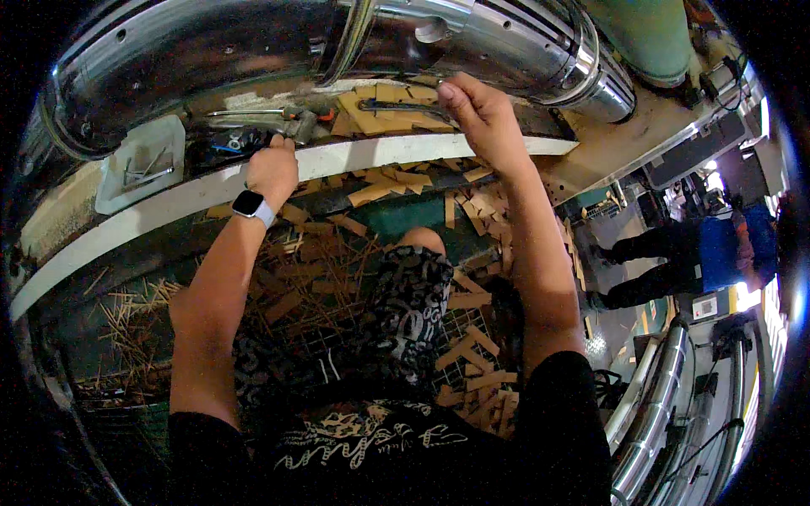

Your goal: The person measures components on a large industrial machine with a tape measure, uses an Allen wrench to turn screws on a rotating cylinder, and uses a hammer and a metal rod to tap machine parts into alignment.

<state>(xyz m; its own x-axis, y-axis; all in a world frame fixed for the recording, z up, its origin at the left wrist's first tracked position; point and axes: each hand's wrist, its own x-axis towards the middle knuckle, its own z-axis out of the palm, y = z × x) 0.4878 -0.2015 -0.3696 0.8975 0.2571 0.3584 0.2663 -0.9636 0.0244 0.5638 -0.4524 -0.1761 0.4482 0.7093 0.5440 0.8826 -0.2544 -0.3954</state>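
My left hand (272, 173), with a watch on its wrist, reaches over the white rail (371, 153). Its fingers are curled down beside a black object with a blue part (234, 145) and a hammer (299, 126); what they hold, if anything, is hidden. My right hand (488, 122) is raised over the rail's right part, closed with the thumb against the fingers. A tiny tip shows at its thumb, too small to name. Close by, a dark bar-shaped tool (396, 106) lies on cardboard pieces (363, 120); its right end runs toward my right hand.
Large shiny metal cylinders (228, 51) stretch across the far side. A pale plastic tray (142, 173) with metal pieces stands at left. Cardboard scraps (472, 363) and thin strips (139, 316) litter the floor. Another person in blue (726, 253) stands at right, near metal tubes (654, 405).
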